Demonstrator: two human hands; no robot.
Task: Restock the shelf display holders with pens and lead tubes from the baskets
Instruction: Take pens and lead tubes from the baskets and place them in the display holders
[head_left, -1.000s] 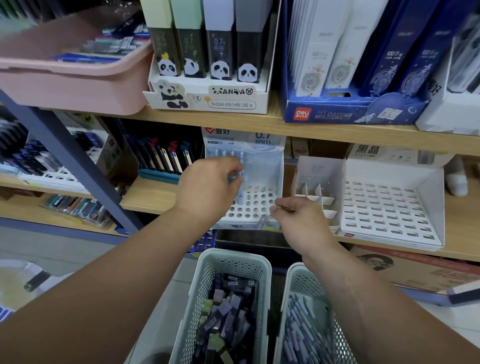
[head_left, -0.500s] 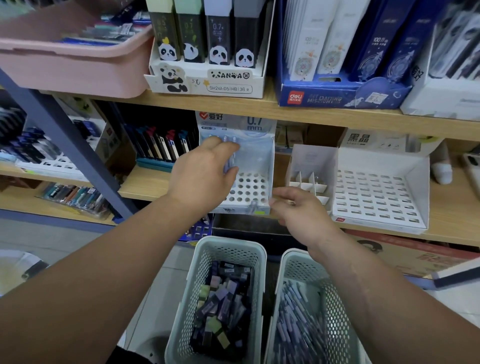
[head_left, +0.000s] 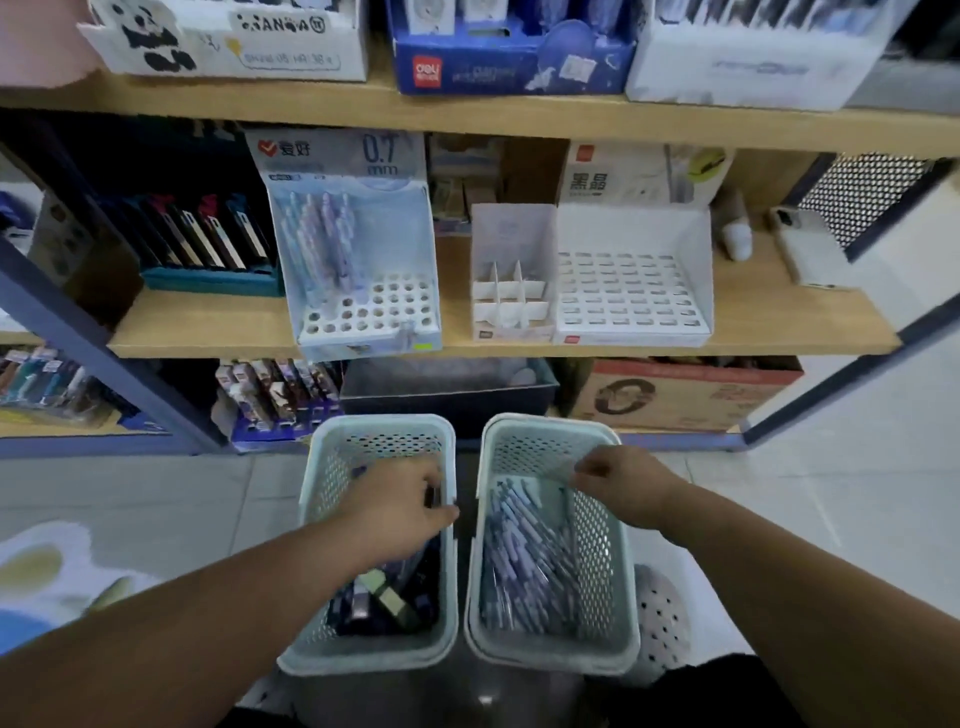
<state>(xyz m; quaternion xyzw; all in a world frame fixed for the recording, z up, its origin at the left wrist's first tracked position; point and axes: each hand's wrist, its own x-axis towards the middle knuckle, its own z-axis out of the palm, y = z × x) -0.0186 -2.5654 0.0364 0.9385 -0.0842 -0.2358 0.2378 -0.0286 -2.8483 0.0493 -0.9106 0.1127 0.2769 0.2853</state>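
While the left hand (head_left: 400, 512) curls down among lead tubes (head_left: 384, 600) in the lower-centre basket (head_left: 323, 480), the right hand (head_left: 623, 486) hovers curled above the pens (head_left: 524, 561); I cannot tell whether either grips anything.

Two pale green perforated plastic baskets sit side by side, near, in front of the wooden shelf (head_left: 208, 322). The left basket (head_left: 379, 422) holds small dark lead tubes (head_left: 384, 603), the right basket (head_left: 540, 422) slim lilac pens (head_left: 524, 561). The left hand (head_left: 400, 512) is down in the left basket among the tubes. The right hand (head_left: 623, 483) is at the right basket's far right corner. On the shelf beyond, a pale blue cardboard pen holder (head_left: 384, 312) stands left. Just right of it is a white cardboard divider box (head_left: 511, 301), then a white slotted cardboard tray (head_left: 631, 291).
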